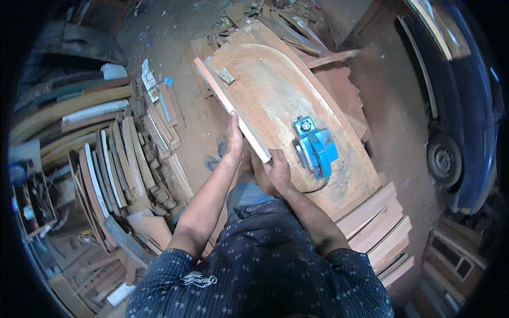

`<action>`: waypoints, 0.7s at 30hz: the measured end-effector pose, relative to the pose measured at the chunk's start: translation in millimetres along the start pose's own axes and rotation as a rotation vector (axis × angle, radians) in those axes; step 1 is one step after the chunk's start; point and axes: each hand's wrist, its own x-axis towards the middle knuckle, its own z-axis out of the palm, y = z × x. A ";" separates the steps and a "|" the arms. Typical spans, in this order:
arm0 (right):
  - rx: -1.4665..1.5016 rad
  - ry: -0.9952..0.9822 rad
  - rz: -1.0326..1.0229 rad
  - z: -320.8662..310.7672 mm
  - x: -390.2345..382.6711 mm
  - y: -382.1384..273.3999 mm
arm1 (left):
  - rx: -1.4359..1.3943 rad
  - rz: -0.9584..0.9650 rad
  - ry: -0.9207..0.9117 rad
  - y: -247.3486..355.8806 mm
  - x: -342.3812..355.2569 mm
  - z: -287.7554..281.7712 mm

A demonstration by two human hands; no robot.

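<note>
A: Setting?
B: Workshop with a dirt floor point(411, 132). A broad wooden table point(268, 103), dusted with sawdust, runs from the top centre toward the lower right. Curved timber pieces point(124, 159) are stacked at left; a dark blue vehicle point(466, 100) stands at the right edge.
A: Position of the wooden board?
B: The wooden board point(224, 100) lies centre frame, slanting from upper left to lower right along the table's left side. Whether it touches the table, I cannot tell.
A: Hands?
B: Left hand point(235, 139) grasps the board's left side around mid-length. Right hand point(278, 170) grips its near end, fingers bent at the corner.
A: Other items on the table?
B: A blue power tool point(316, 147) right of centre, its dark cable point(319, 188) trailing below; a small wood block point(226, 76) near the board's far end. Sawn planks point(374, 222) lie at lower right, by the table's near end.
</note>
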 end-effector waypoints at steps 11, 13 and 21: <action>0.172 0.105 -0.108 15.9 -7.9 28.7 | 0.103 -0.069 0.074 5.2 -5.9 9.9; 0.206 0.082 -0.121 16.0 -4.8 35.4 | 0.120 -0.069 0.093 3.9 -2.1 10.5; 0.148 -0.002 -0.139 -4.5 3.9 40.5 | 0.275 -0.020 0.250 9.1 -6.5 41.7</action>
